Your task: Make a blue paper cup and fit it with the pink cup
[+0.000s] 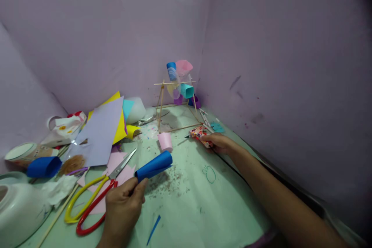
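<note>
Between the fingertips of my left hand (125, 201) is a blue paper roll (155, 164), tilted up to the right with a loose edge along its side. My right hand (219, 143) is closed around a flower-patterned glue gun (200, 135), its dark nozzle pointing left and a black cord trailing back under my forearm. Just beyond the blue roll stands a pink paper cup (165, 141). Behind both hands is a stick frame (160, 104) carrying a wheel of coloured paper cups, among them a teal cup (187, 90) and a pink cup (184, 68).
Yellow-and-red scissors (109, 182) lie open beside my left hand, over pink paper scraps. Stacked coloured sheets (100, 131), a blue paper cup (44, 167) and a white bowl (23, 213) crowd the left. A blue sliver (153, 229) lies in front. Purple walls (279, 66) enclose the table.
</note>
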{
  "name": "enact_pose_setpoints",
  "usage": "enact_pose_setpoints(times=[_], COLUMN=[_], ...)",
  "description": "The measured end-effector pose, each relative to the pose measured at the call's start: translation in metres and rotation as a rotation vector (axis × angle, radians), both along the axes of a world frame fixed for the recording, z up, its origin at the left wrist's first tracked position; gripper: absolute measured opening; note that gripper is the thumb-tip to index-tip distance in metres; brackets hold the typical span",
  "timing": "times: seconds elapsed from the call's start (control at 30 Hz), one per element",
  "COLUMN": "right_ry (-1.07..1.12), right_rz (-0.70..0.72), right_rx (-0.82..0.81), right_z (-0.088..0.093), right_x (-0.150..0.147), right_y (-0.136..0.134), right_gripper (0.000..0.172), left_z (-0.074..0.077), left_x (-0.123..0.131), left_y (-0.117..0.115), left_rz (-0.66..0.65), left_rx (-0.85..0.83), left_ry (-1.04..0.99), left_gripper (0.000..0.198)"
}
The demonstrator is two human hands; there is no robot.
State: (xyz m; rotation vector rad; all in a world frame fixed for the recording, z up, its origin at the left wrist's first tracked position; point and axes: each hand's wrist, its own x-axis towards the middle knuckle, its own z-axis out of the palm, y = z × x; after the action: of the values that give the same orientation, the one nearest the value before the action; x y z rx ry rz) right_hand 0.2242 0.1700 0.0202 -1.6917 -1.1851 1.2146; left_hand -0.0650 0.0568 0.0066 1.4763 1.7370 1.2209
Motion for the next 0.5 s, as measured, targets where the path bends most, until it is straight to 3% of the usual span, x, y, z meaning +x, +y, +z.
enact_pose_setpoints(times=[0.13,0.3,0.5], right_ry=[0.274,0.544,0.492], right_rz=[0.021,0.084,0.195], right_rx=[0.066,0.232,0.32], right_z=[0.007,0.011,0.003], right_x=[-0.014,-0.033,-0.049], right_y=[-0.02,-0.047,-0.076], right_gripper=[0.018,0.035,0.038], left_z=[0.0,0.0,-0.001], left_x=[0.001,0.003,0.002], left_y=[0.002,0.0,-0.002], left_rz=[-0.028,-0.06,-0.117], left_rx=[-0.009,0.068,0.107], left_ry=[0.008,0.143,0.278], left_gripper=[0.035,0.033,0.033])
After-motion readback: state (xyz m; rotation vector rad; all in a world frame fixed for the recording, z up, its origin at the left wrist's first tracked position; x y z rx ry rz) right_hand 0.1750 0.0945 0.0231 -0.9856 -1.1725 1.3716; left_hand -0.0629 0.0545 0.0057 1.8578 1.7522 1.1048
